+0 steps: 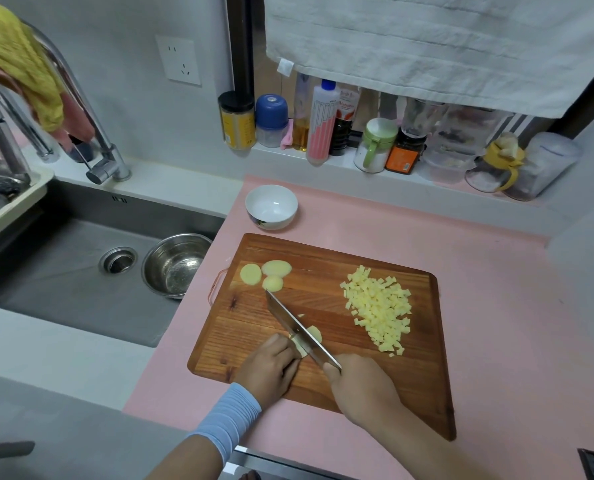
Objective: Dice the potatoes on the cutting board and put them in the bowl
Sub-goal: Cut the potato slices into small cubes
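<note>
Three potato slices (266,273) are lying on the wooden cutting board (316,261) beyond the left hand (271,363), not yet diced. A pile of diced potato (378,308) is sitting ahead of the right hand (359,386). The left hand is curling its fingers over a small potato piece (315,334) and pinning it to the board. The right hand is gripping the handle of the kitchen knife (297,323), whose blade is running diagonally, close against the left hand's knuckles. The white bowl (271,206) is standing empty on the pink counter (479,258), well beyond both hands, past the board's far edge.

The piece being held is getting small, so the main danger is likely the blade catching a fingertip if the wet potato is sliding or the knuckles are uncurling. Uneven pressure could also be sending the piece skidding out from under the fingers. Later, carrying dice across the board to that small bowl is likely risking spills onto the counter, or overfilling.
</note>
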Demonstrator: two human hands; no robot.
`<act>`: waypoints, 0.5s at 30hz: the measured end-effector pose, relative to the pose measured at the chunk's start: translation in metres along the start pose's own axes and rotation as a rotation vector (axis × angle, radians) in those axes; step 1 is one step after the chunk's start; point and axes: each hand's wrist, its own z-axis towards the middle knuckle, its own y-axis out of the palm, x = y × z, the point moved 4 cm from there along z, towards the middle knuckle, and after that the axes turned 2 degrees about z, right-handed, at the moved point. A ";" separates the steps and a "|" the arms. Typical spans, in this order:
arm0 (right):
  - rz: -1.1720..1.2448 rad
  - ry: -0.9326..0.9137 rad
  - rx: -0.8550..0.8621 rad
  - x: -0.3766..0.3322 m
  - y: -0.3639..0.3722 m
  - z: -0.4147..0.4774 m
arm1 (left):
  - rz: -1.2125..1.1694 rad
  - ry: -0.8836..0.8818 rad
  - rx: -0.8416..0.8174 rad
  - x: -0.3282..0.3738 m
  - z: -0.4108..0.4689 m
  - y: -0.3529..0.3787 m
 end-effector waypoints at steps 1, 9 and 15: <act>-0.015 -0.018 0.012 -0.002 -0.001 -0.003 | -0.005 -0.003 0.002 0.000 0.001 -0.001; -0.027 -0.038 0.034 0.004 0.001 -0.023 | -0.037 -0.022 0.024 0.001 0.000 -0.002; 0.021 0.019 -0.025 0.013 0.007 -0.019 | -0.054 -0.027 0.023 0.000 0.000 -0.001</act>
